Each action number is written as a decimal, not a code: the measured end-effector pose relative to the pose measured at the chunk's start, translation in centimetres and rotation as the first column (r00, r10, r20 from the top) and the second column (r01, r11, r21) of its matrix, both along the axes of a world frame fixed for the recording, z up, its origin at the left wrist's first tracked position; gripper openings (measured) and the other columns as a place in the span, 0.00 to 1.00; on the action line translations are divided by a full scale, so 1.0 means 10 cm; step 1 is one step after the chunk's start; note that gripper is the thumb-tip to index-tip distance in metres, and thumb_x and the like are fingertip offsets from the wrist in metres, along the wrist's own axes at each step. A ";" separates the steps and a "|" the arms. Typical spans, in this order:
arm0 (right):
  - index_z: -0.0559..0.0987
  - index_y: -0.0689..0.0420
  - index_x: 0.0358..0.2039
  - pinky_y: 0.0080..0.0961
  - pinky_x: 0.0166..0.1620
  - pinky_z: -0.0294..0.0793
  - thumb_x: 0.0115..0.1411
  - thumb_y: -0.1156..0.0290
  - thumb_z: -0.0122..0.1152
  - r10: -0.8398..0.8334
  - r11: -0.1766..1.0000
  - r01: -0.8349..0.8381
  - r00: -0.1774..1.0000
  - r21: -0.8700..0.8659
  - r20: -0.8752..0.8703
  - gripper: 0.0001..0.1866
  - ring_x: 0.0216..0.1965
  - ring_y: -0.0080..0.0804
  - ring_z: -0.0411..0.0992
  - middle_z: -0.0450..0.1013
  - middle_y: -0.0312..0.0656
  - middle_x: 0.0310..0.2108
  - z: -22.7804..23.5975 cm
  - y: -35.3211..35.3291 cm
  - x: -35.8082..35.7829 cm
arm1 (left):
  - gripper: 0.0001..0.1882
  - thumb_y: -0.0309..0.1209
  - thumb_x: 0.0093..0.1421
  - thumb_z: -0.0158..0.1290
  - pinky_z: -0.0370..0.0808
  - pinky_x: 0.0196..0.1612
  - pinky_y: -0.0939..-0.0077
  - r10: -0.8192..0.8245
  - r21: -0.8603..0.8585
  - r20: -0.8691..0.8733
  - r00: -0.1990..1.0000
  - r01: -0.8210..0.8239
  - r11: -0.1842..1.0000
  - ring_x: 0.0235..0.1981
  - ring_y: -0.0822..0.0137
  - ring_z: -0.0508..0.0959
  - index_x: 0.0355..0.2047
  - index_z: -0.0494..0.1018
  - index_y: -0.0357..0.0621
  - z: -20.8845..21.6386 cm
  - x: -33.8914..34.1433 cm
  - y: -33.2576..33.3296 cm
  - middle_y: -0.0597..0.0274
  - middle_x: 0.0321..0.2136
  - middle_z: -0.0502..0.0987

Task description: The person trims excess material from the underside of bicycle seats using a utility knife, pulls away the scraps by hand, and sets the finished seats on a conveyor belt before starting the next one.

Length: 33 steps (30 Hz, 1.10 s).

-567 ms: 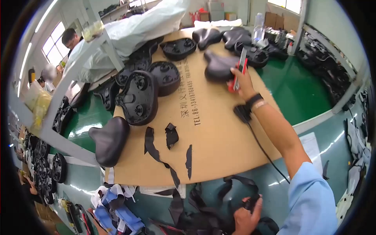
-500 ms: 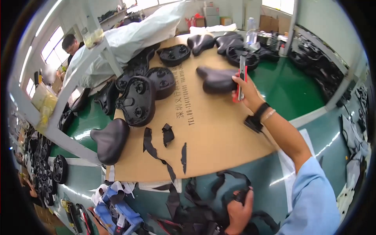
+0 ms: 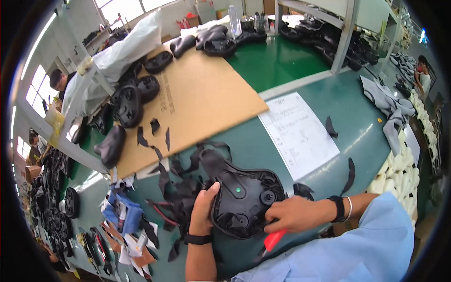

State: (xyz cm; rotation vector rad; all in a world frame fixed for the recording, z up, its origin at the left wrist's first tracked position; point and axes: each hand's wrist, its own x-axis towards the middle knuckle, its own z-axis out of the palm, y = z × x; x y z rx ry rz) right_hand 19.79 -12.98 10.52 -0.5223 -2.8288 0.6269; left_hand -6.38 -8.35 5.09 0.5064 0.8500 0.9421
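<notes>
A black bicycle saddle [image 3: 244, 188] is held with its underside up, its nose pointing to the upper left. My left hand [image 3: 203, 209] grips its left edge, thumb on top. Closed around a red-handled utility knife [image 3: 274, 240], my right hand [image 3: 296, 214] rests against the saddle's right side; the fingers hide the knife's blade. Black trimmed strips [image 3: 171, 183] lie in a heap left of the saddle, partly behind my left hand. Another dark curved strip [image 3: 350, 175] lies right of it on the green table.
A cardboard sheet [image 3: 206, 89] covers the table ahead, with several saddles [image 3: 128, 105] along its left and far edges. A printed paper sheet [image 3: 299, 134] lies to the right. At left sits a blue bin [image 3: 123, 211]. Pale padding pieces [image 3: 397, 171] are piled at right.
The saddle beside my right hand is gone from the cardboard, and one is now upturned between my hands. My right hand has drawn back with the knife. The view has swung right.
</notes>
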 end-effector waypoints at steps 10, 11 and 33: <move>0.62 0.37 0.62 0.31 0.24 0.69 0.59 0.67 0.57 -0.422 0.907 0.420 0.904 0.039 0.067 0.30 0.25 0.40 0.72 0.70 0.41 0.27 0.03 -0.05 0.55 | 0.22 0.37 0.54 0.60 0.75 0.35 0.76 0.012 0.002 -0.522 0.853 -0.012 1.000 0.32 0.69 0.77 0.42 0.70 0.31 0.53 0.06 -0.23 0.56 0.35 0.75; 0.62 0.37 0.62 0.31 0.24 0.69 0.59 0.67 0.57 -0.421 0.907 0.419 0.904 0.037 0.069 0.30 0.25 0.40 0.72 0.70 0.41 0.27 0.04 0.03 0.52 | 0.23 0.37 0.53 0.60 0.75 0.34 0.76 -0.041 0.026 -0.489 0.872 0.062 0.998 0.31 0.70 0.76 0.41 0.70 0.30 0.53 0.05 -0.18 0.56 0.33 0.75; 0.59 0.60 0.59 0.33 0.40 0.76 0.57 0.64 0.63 -0.840 0.514 0.747 0.538 -0.423 -0.070 0.34 0.37 0.47 0.76 0.70 0.54 0.50 0.06 -0.68 -0.03 | 0.14 0.30 0.51 0.60 0.68 0.33 0.79 0.510 0.226 -0.574 0.640 -0.475 0.851 0.28 0.75 0.69 0.29 0.70 0.30 0.41 0.28 -1.19 0.63 0.27 0.73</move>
